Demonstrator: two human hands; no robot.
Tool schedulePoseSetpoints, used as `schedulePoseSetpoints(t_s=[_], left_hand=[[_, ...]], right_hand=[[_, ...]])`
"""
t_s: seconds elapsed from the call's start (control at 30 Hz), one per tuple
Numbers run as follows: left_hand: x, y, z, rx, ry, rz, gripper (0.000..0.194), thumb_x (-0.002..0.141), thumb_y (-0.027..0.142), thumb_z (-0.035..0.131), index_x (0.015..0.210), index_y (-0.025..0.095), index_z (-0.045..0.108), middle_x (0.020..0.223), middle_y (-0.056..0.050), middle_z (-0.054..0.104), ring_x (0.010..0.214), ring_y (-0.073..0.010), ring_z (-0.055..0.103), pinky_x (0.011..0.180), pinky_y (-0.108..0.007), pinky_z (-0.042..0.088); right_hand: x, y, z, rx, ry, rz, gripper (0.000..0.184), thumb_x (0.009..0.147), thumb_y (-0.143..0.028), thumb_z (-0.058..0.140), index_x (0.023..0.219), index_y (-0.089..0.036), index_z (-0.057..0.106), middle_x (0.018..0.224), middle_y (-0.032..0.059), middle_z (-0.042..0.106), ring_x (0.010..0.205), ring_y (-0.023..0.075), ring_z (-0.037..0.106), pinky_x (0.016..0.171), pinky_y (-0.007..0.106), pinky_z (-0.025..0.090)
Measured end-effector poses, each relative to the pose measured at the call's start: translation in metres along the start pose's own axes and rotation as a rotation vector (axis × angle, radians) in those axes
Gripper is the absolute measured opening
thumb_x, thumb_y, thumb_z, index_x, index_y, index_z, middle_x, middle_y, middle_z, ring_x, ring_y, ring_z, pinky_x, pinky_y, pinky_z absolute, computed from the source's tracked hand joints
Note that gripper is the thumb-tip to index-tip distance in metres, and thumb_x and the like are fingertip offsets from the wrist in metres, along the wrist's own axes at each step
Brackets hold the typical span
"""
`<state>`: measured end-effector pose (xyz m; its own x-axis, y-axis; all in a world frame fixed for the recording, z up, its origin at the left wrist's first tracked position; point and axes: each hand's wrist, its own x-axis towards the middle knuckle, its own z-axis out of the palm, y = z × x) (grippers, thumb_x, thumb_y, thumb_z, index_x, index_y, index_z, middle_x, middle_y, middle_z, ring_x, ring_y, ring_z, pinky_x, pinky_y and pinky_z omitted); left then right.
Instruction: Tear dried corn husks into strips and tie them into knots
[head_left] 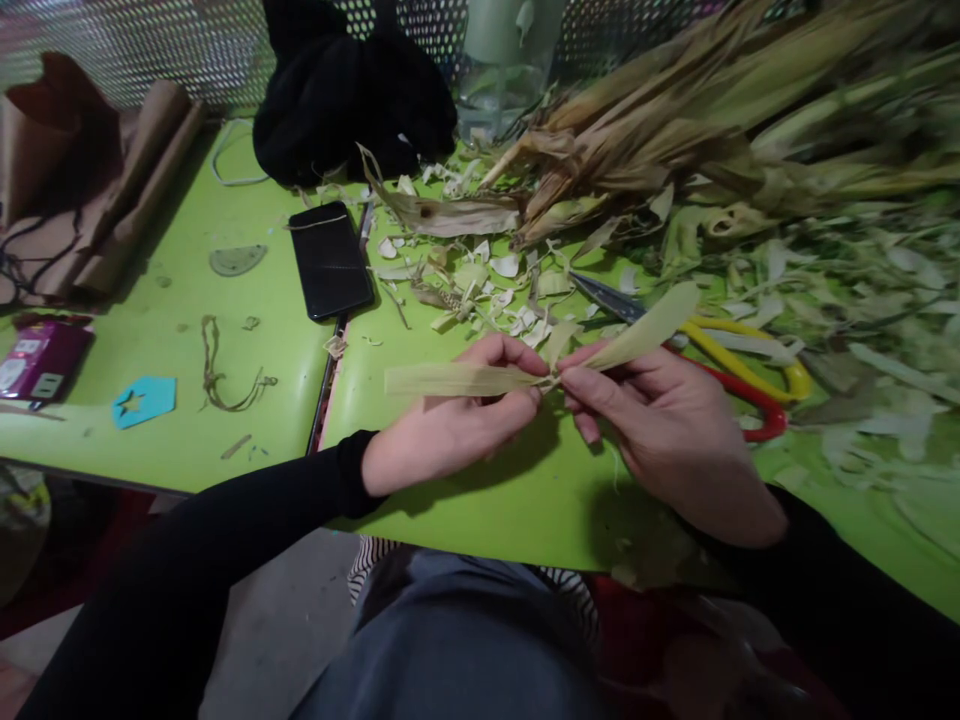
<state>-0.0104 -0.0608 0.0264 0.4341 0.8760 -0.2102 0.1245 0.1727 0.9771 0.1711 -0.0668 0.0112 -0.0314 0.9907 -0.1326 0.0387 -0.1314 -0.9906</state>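
Fingers point(517, 350) of the left hand point(457, 425) curl inward at the centre of the frame, thumb and forefinger pinching a pale husk piece point(649, 330) at its narrow middle. The left forearm, in a black sleeve point(247, 535), slants up from the lower left corner; the wrist is nearly level, and one flat end of the husk points left across the hand, above the green table point(480, 515).

Just right of centre, the right hand point(660, 420) meets it, the fingertips of both hands close together. Its thumb presses from above with fingers bent beneath, gripping the same husk, whose broader end fans toward the upper right. Beyond the knuckles lie scissors point(799, 380), partly hidden; the right forearm comes in from the lower right corner.
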Motion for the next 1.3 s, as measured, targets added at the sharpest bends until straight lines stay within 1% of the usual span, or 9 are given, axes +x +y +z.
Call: schedulePoseSetpoints(t_s=[0.13,0.2,0.3,0.43,0.57,0.77,0.93,1.1,1.3], left_hand=[[0.000,0.000,0.001,0.070,0.064,0.164,0.009,0.090,0.023,0.062,0.088,0.017,0.055,0.088,-0.003,0.064,0.078,-0.0113,0.058,0.073,-0.025,0.049],[0.001,-0.001,0.002,0.057,0.063,0.206,0.011,0.090,0.024,0.062,0.087,0.017,0.054,0.090,-0.004,0.066,0.081,-0.0122,0.059,0.075,-0.026,0.050],[0.003,-0.003,0.000,0.177,0.085,0.218,0.014,0.091,0.028,0.063,0.088,0.018,0.054,0.087,-0.002,0.064,0.075,-0.0122,0.056,0.069,-0.027,0.048],[0.005,-0.003,-0.005,0.376,0.069,0.210,0.017,0.094,0.031,0.058,0.083,0.018,0.054,0.078,0.000,0.059,0.071,-0.0126,0.053,0.067,-0.027,0.044],[0.004,0.001,-0.006,0.375,-0.014,0.190,0.019,0.096,0.031,0.055,0.084,0.017,0.058,0.074,0.001,0.060,0.066,-0.0115,0.053,0.064,-0.026,0.042],[0.001,0.007,-0.004,0.343,-0.011,0.226,0.017,0.098,0.026,0.051,0.089,0.016,0.061,0.084,-0.002,0.067,0.076,-0.0116,0.059,0.071,-0.024,0.045],[0.003,0.000,-0.002,0.347,0.036,0.270,0.018,0.098,0.026,0.051,0.093,0.016,0.065,0.090,-0.003,0.072,0.078,-0.0121,0.062,0.072,-0.022,0.046],[0.004,-0.004,-0.004,0.415,0.037,0.304,0.023,0.099,0.030,0.049,0.091,0.016,0.066,0.089,-0.003,0.074,0.078,-0.0129,0.064,0.072,-0.023,0.047],[0.006,-0.008,-0.008,0.470,0.003,0.299,0.024,0.099,0.030,0.047,0.093,0.017,0.065,0.090,-0.004,0.073,0.077,-0.0133,0.064,0.074,-0.025,0.047]], right_hand=[[-0.001,-0.001,-0.001,-0.015,-0.096,0.072,0.035,0.074,-0.051,0.081,0.084,-0.019,0.072,0.059,-0.0035,0.061,0.044,0.0069,0.051,0.040,0.022,0.038],[-0.002,-0.001,-0.001,-0.014,-0.102,0.083,0.035,0.075,-0.052,0.080,0.085,-0.019,0.075,0.059,-0.0032,0.060,0.044,0.0070,0.048,0.039,0.023,0.035],[-0.003,0.000,0.001,-0.061,-0.050,0.024,0.026,0.078,-0.048,0.079,0.080,-0.022,0.076,0.056,-0.0030,0.056,0.047,0.0085,0.045,0.041,0.024,0.033],[-0.003,-0.003,0.002,-0.162,-0.019,-0.055,0.013,0.080,-0.039,0.078,0.080,-0.027,0.076,0.060,-0.0017,0.059,0.055,0.0120,0.049,0.048,0.026,0.037],[-0.005,-0.007,-0.001,-0.237,-0.063,-0.056,0.012,0.084,-0.039,0.074,0.084,-0.028,0.076,0.060,-0.0015,0.058,0.055,0.0134,0.048,0.048,0.027,0.037],[-0.008,-0.008,-0.001,-0.214,-0.019,-0.121,0.013,0.087,-0.040,0.070,0.092,-0.029,0.075,0.085,0.0021,0.071,0.077,0.0186,0.064,0.066,0.031,0.051],[-0.010,-0.008,-0.001,-0.245,0.025,-0.159,0.008,0.089,-0.036,0.068,0.090,-0.030,0.074,0.080,0.0005,0.067,0.072,0.0165,0.060,0.066,0.031,0.051],[-0.011,-0.009,-0.001,-0.253,0.048,-0.202,0.007,0.088,-0.033,0.068,0.089,-0.030,0.074,0.084,0.0012,0.068,0.079,0.0189,0.063,0.074,0.035,0.052],[-0.002,-0.006,-0.001,-0.260,0.003,-0.173,0.005,0.087,-0.031,0.069,0.085,-0.029,0.073,0.076,0.0004,0.065,0.067,0.0161,0.057,0.062,0.031,0.047]])
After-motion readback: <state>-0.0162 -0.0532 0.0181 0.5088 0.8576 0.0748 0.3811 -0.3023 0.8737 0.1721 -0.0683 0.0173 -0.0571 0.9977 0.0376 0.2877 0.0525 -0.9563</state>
